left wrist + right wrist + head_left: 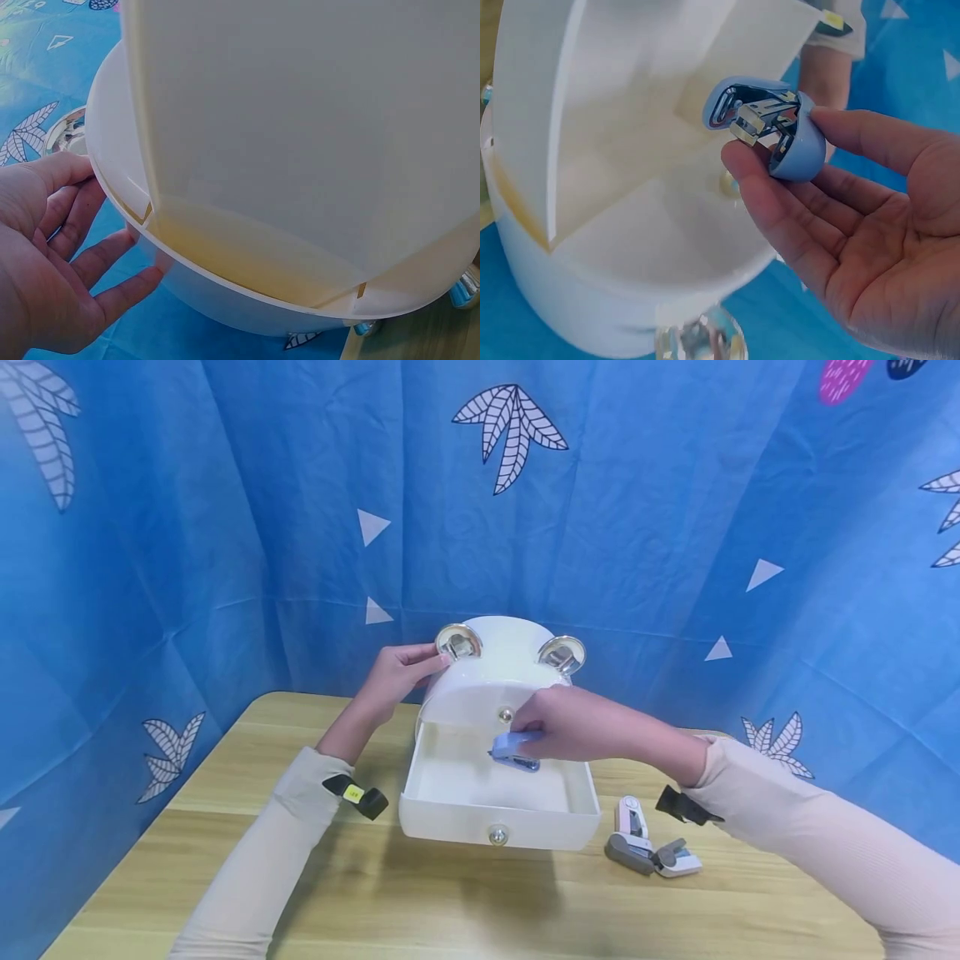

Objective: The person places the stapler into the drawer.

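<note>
A white box with two shiny ear-shaped pieces stands on the table, its lower drawer [450, 768] pulled out. My left hand [397, 677] rests against the box's left side by the left ear [459, 642]; in the left wrist view its fairly straight fingers [112, 259] touch the outer wall. Over the drawer, my right hand [573, 722] pinches a small blue stapler [799, 146] between thumb and fingers. The right wrist view shows the stapler with its halves spread apart and metal parts inside. No contact between stapler and drawer can be made out.
Small white-and-grey staplers [633, 843] lie close together on the wooden table [337, 893], right of the drawer. A round knob [498, 836] sticks out from the drawer front. Behind the table hangs a blue patterned curtain [322, 527].
</note>
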`<action>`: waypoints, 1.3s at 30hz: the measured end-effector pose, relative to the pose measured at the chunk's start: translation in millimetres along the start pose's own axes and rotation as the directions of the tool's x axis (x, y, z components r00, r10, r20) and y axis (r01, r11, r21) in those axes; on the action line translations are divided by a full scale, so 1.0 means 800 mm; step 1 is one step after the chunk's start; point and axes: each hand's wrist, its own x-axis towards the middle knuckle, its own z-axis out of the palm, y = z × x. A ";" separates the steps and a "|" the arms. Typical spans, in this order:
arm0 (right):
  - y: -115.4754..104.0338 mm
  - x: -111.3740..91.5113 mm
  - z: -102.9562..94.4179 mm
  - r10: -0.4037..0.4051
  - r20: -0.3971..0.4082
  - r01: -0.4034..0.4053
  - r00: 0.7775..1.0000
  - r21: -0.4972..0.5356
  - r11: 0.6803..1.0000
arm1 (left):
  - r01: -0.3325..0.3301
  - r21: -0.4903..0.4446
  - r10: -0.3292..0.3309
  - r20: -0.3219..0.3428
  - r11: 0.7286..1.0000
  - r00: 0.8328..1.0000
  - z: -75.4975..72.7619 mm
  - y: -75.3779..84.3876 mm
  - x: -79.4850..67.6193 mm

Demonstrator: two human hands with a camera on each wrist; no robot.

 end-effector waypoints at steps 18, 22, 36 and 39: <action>-0.028 0.055 0.020 -0.051 0.066 0.061 0.997 -0.170 0.984 | -0.016 -0.019 0.016 -0.008 1.000 1.000 0.001 0.005 0.002; -0.031 0.063 0.024 -0.024 0.085 0.037 0.996 -0.161 0.986 | -0.016 -0.020 0.016 -0.008 1.000 1.000 0.000 0.007 0.001; -0.027 0.084 0.043 0.055 0.095 -0.030 0.994 -0.241 0.970 | -0.005 -0.011 0.005 -0.001 1.000 1.000 -0.001 0.004 0.000; -0.023 0.087 0.048 0.050 0.108 -0.024 0.993 -0.232 0.973 | -0.003 -0.015 0.003 -0.005 1.000 1.000 -0.002 0.003 0.001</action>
